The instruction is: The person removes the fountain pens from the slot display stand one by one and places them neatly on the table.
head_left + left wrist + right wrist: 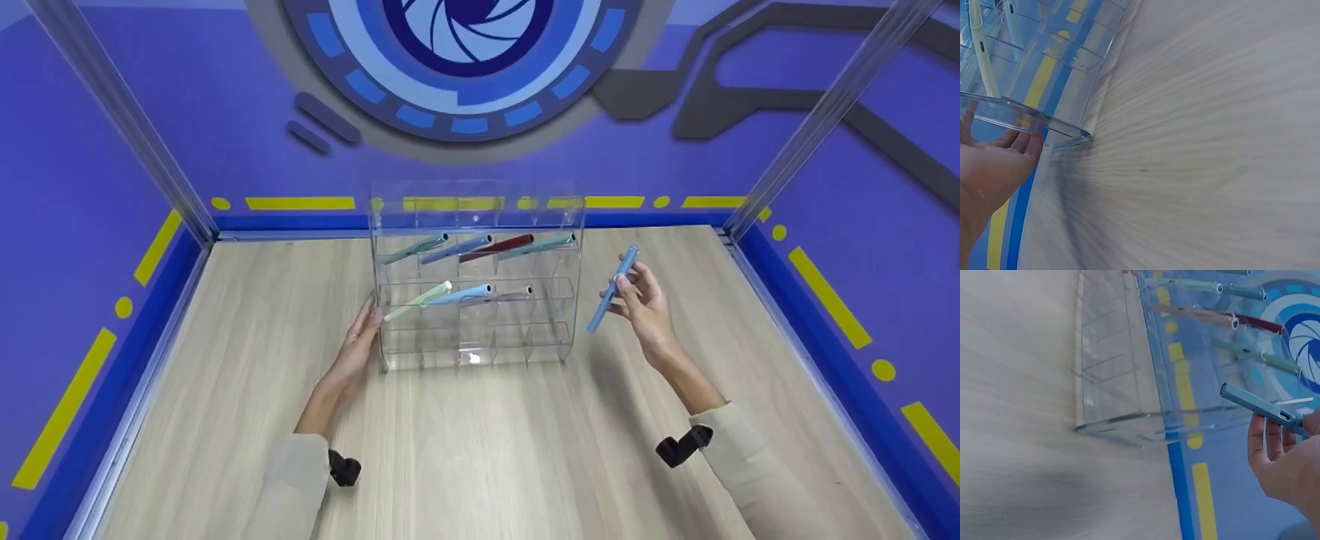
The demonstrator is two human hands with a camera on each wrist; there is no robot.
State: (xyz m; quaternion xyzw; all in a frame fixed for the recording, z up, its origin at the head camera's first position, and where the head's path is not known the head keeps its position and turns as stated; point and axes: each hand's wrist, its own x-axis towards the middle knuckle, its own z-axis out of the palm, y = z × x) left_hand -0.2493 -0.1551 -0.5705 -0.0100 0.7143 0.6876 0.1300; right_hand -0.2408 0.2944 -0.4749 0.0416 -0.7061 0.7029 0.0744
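A clear acrylic pen rack (551,352) stands upright on the table with several capped pens slanting out of its compartments. In the upper filled row are a teal pen, a blue pen, a dark red pen (499,249) and a green-teal one. Below them lie a light green pen (420,300), a light blue pen (459,295) and a greyish-pink pen (1196,316). My left hand (356,349) rests its extended fingers against the rack's left side panel. Off the rack's right side, my right hand (646,311) pinches a blue pen (604,304) between thumb and fingers, tilted in the air.
The wood-grain table (480,465) is bounded by blue-purple printed walls (225,112) at the back and both sides. Metal posts rise at the two back corners. A small black device (684,446) is worn at each sleeve cuff.
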